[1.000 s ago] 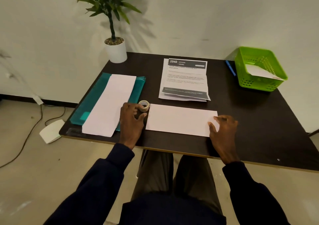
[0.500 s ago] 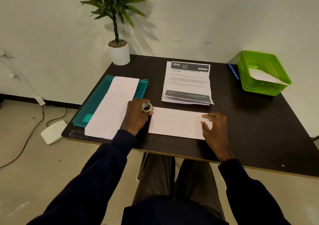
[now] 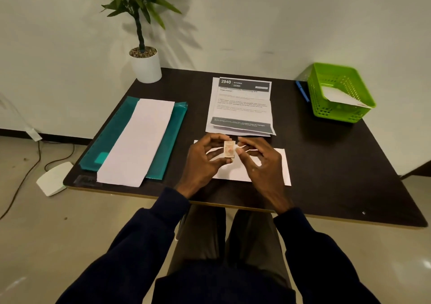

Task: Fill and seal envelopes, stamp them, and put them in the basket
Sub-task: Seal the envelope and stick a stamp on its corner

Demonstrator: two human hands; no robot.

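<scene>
Above the white envelope (image 3: 283, 166) lying at the table's front, both hands are raised and meet. My left hand (image 3: 203, 161) grips a small roll of stamps (image 3: 229, 149), one beige stamp facing up. My right hand (image 3: 261, 163) has its thumb and fingertips pinching the stamp strip's right edge. The hands hide the envelope's middle. At the back right stands the green basket (image 3: 338, 115) with one white envelope (image 3: 338, 95) inside.
A stack of white envelopes (image 3: 140, 138) lies on a teal folder (image 3: 168, 149) at the left. Printed sheets (image 3: 242, 108) lie just beyond the hands. A potted plant (image 3: 145, 67) stands at the back left, a blue pen (image 3: 302, 91) beside the basket. Dark table (image 3: 326, 163).
My left hand lifted the stamp roll from the table beside the envelope and brought it over the envelope. My right hand left the envelope's right end and came up to the roll.
</scene>
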